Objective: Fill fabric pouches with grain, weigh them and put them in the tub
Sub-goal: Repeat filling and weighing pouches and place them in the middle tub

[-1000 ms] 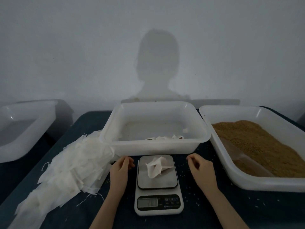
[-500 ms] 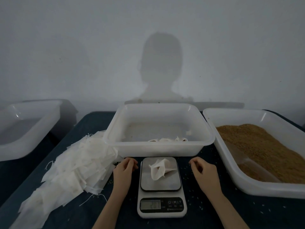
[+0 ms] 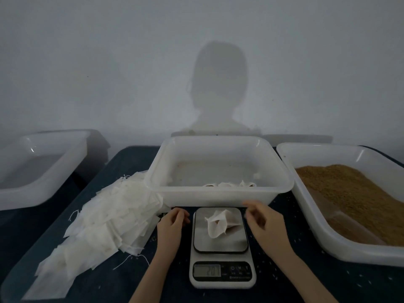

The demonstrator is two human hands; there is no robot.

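On the worktop (image 3: pixel 122 278) nearest the camera stood the scale (image 3: pixel 222 259) with a pouch (image 3: pixel 219 223) on its plate, flanked by the left hand (image 3: pixel 172 224) and right hand (image 3: pixel 263 221), both loosely curled and holding nothing, and beyond lay the tub (image 3: pixel 218 196) holding a few pouches.

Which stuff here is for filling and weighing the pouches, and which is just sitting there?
For the job: pouch on the scale, grain tub, middle tub, empty pouch pile.
Lying about: tub at far left, spilled grains.
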